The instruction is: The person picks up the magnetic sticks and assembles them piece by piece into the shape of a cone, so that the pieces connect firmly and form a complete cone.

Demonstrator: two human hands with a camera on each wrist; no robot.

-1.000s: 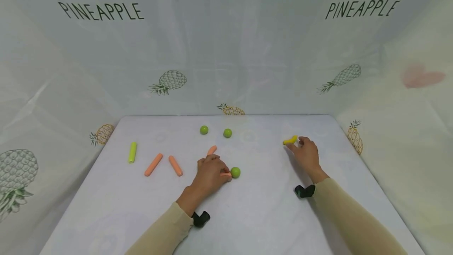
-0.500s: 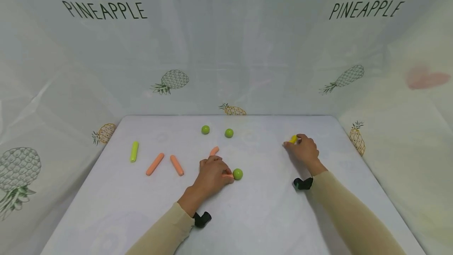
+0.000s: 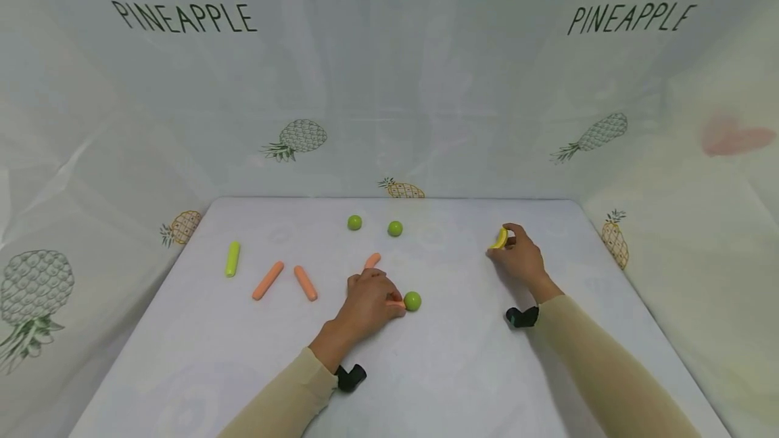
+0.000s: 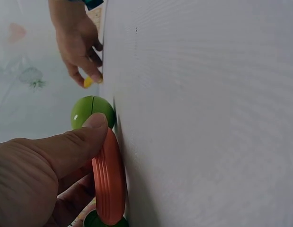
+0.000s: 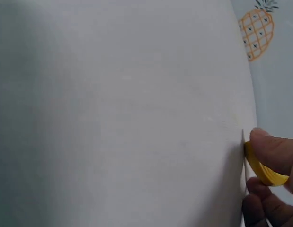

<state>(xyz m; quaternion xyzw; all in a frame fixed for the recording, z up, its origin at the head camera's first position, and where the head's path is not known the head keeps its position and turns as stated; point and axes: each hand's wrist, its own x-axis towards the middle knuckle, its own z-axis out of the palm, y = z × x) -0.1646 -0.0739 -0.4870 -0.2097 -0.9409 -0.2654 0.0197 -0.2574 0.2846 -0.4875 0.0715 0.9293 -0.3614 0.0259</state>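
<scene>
My left hand (image 3: 369,299) pinches a curved, ridged orange toy building rod (image 4: 110,184) between thumb and fingers, low over the white tabletop. A green ball (image 3: 412,301) with a fine seam sits at the rod's far end, right at the thumb tip. Another orange rod (image 3: 372,261) pokes out beyond the left fingers, its near part hidden by them. Toward the table's right side, my right hand (image 3: 522,259) grips a short curved yellow rod (image 5: 260,168) by thumb and fingertips, close over the surface, its ends bowed away from the palm.
Two green balls, one (image 3: 354,222) left of the other (image 3: 395,228), lie near the table's back edge. On the left are two straight orange rods (image 3: 268,280) and a lime-green rod (image 3: 232,259). A pineapple-print curtain (image 3: 389,86) hangs behind the table.
My right hand has turned the yellow rod from lying nearly flat to standing more upright, shifting slightly back. The left hand holds its orange rod almost still against the green ball.
</scene>
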